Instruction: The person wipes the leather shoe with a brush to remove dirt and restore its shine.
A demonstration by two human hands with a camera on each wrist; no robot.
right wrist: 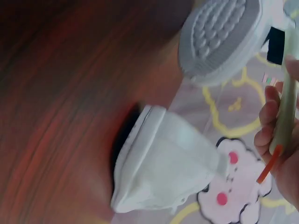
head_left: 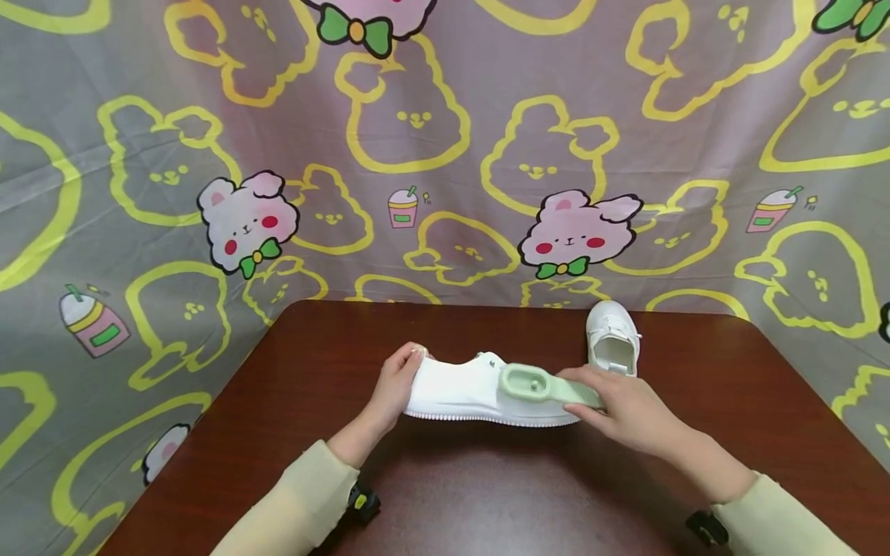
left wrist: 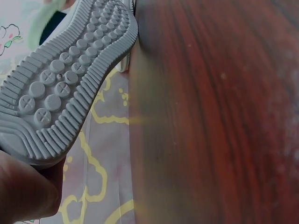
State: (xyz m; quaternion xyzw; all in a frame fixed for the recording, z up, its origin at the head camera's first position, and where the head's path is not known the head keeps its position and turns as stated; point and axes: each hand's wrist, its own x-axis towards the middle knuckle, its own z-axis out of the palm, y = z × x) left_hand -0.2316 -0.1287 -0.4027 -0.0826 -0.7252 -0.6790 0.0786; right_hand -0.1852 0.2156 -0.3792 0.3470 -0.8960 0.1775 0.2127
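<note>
A white shoe (head_left: 455, 390) is held up sideways above the table, its studded sole (left wrist: 70, 70) facing the left wrist camera. My left hand (head_left: 398, 380) grips it by the heel end. In my right hand (head_left: 629, 405) is the handle of a pale green brush (head_left: 526, 384), with an orange loop (right wrist: 270, 164) at the handle's end. The brush head lies over the side of the shoe's front half. Dark bristles (right wrist: 276, 45) show under it in the right wrist view; whether they touch the shoe is hard to tell.
A second white shoe (head_left: 612, 332) stands at the table's back right, behind my right hand. The dark red-brown wooden table (head_left: 487, 486) has rounded back corners. A curtain (head_left: 445, 255) printed with yellow outlines and bunny faces hangs behind it and along both sides.
</note>
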